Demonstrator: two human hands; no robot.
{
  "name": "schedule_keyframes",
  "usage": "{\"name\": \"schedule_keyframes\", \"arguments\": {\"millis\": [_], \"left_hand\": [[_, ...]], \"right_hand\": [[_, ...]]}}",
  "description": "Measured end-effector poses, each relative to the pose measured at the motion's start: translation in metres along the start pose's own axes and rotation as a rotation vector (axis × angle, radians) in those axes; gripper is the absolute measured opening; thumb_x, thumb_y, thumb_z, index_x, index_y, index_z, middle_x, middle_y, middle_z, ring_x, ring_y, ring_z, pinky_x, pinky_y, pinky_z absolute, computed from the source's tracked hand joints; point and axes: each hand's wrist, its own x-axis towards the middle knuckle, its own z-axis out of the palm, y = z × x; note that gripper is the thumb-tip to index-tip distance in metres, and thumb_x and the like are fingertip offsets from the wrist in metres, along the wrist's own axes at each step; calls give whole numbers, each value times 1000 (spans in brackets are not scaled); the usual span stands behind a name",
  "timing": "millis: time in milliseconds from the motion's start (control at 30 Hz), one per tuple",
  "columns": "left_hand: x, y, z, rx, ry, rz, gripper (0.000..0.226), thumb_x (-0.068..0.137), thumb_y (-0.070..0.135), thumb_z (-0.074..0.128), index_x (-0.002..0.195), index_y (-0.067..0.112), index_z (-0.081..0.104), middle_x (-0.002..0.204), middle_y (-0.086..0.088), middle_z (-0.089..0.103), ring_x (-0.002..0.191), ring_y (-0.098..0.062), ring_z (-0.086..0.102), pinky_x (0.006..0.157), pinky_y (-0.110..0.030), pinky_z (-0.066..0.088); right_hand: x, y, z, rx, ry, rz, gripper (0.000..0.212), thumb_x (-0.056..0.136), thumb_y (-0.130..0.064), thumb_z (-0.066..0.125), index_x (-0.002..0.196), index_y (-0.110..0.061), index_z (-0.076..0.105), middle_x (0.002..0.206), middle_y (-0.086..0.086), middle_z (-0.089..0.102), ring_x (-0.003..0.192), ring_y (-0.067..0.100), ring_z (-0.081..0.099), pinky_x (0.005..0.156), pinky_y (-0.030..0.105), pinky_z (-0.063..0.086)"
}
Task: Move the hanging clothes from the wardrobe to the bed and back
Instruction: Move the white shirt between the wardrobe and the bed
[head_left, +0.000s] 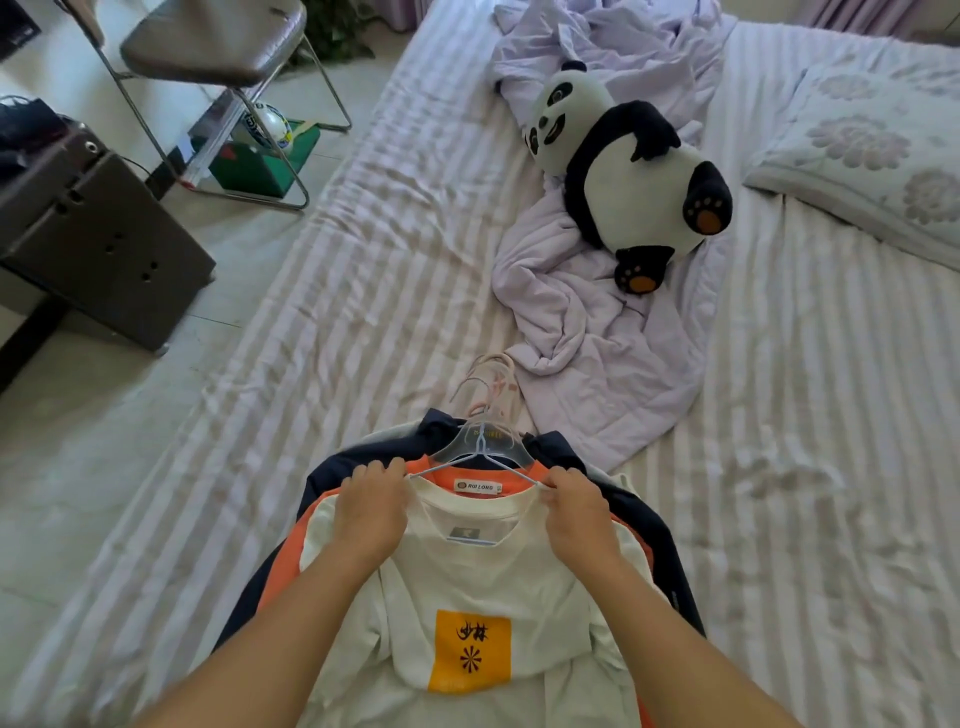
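Head view: a stack of clothes on hangers lying flat on the striped bed (363, 270), at its near edge. On top a cream T-shirt (467, 571) with a yellow printed square, under it an orange shirt (470, 475), lowest a dark navy jacket (332, 483). Left hand (371, 506) pinching the left shoulder of the cream shirt, right hand (576, 506) pinching the thin white hanger (485, 460) at the right shoulder; both grips grasping, fingers curled. Held so at the two shoulders probably to keep the shirt spread and straight on its hanger. Hooks of pink hangers (491, 382) pointing away, toward the lilac blanket (582, 332) with a panda plush (628, 166). Wardrobe not visible.
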Motion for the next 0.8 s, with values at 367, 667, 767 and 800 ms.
{"name": "schedule_keyframes", "arguments": {"millis": [367,667,767,800], "left_hand": [[-62,-10,-108,-459,115,-35,20,98,19,53,78,20,59,72,8,58,67,-6,51,56,-28,38],[-143,-14,-230,-671,341,110,14,93,14,64,82,20,69,69,12,62,68,-3,58,61,-18,43],[-181,-25,-265,-682,408,154,11,92,13,66,88,21,72,74,13,65,74,2,61,66,-11,45],[-195,-29,-275,-690,440,164,10,92,13,66,90,20,73,75,14,65,77,4,61,67,-9,45]], "right_hand": [[-56,-58,-90,211,149,-112,13,96,-10,56,89,-19,63,81,-5,62,77,14,57,67,31,46],[-117,-123,-197,227,243,-295,11,93,-12,64,83,-13,68,64,-14,55,62,3,53,59,15,39],[-149,-149,-228,220,248,-392,14,94,-12,65,81,-16,68,61,-13,55,60,3,53,59,15,39],[-161,-159,-238,224,263,-424,13,94,-12,65,82,-15,69,63,-12,57,61,4,54,59,16,40]]}}
